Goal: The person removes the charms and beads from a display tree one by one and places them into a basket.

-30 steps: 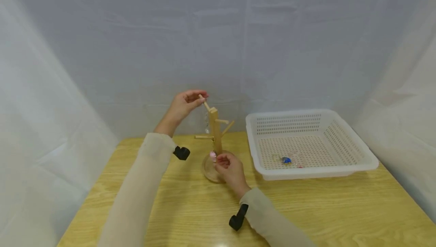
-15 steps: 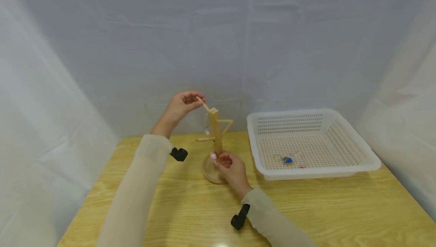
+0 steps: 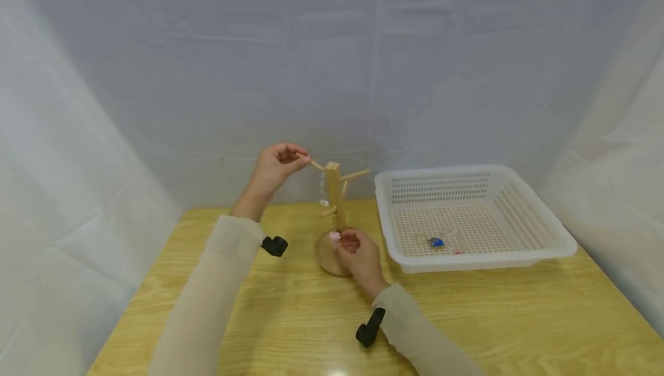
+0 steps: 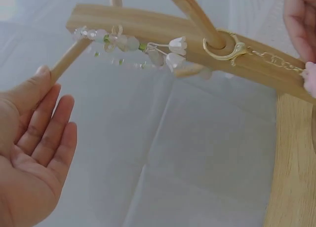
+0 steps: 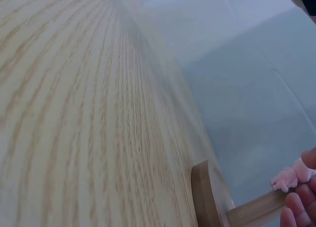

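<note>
My head camera looks forward and down over the table (image 3: pixel 290 312) from some way back. The left wrist camera sits close under the wooden stand (image 4: pixel 163 37), facing its pegs; the right wrist camera skims the tabletop toward the stand's base (image 5: pixel 205 197). All three share that stand (image 3: pixel 335 203).

No writing, label, brand, number or sign can be read anywhere in these views, neither on the wooden stand (image 3: pixel 334 191) nor on the white basket (image 3: pixel 539 249) to its right.
</note>
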`<state>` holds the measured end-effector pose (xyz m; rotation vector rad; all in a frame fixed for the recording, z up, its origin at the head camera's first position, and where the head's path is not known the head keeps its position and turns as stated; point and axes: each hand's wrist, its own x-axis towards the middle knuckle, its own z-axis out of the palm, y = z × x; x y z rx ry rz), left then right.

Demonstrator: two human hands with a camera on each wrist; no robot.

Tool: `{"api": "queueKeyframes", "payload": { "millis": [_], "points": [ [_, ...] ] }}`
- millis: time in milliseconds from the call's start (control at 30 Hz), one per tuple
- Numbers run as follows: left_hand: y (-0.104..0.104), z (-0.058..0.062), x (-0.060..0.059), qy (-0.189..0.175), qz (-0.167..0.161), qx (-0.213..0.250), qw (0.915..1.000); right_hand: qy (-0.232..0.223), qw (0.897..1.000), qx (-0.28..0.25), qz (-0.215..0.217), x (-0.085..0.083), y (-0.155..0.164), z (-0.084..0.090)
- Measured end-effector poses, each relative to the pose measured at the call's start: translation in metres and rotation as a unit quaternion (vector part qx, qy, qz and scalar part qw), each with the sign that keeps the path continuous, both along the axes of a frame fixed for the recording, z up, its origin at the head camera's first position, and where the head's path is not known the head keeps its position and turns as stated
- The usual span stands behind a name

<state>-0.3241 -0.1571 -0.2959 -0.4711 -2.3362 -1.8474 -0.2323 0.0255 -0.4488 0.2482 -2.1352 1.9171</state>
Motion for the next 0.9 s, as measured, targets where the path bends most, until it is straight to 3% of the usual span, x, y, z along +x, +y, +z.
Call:
{"api": "queueKeyframes", "payload": {
  "millis": [233,567,900],
  "points": [
    [0.007,-0.001,0.010,0.008,0.020,0.011,0.9997,-0.004,1.000,-0.002,-0.024,-0.019,0.001,-0.022],
    [0.015,-0.002,0.021,0.015,0.041,0.034,0.9985,-0.023,0.997,-0.016,-0.065,-0.024,0.001,-0.026],
    [0.013,-0.003,0.024,0.006,0.036,0.036,0.9987,-0.029,0.995,-0.033,-0.084,-0.026,-0.002,-0.029]
  ]
}}
